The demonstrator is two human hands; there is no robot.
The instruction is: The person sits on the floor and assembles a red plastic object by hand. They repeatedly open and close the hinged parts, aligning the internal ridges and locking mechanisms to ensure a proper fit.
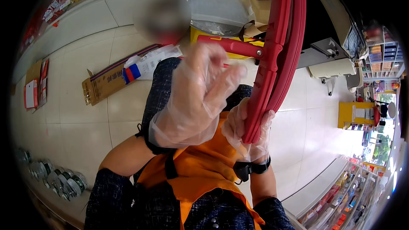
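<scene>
A long red plastic folding piece (277,64), its kind not plain, rises from lap height to the top edge of the head view. It has ribbed curved slats and a side arm on a metal pivot. My right hand (249,123), in a clear plastic glove, grips its lower end, fingers on one side and thumb on the other. My left hand (194,96), gloved the same way, is just below the free end of the side arm. Its fingers are bent and apart, slightly smeared by motion. Whether they touch the arm is hard to see.
A flattened cardboard box (102,87) with plastic wrap lies on the tiled floor to the left. Water bottles (64,181) stand at lower left. A grey plastic-covered item (219,6) sits ahead beside something yellow. Stocked shelves (336,196) run along the lower right.
</scene>
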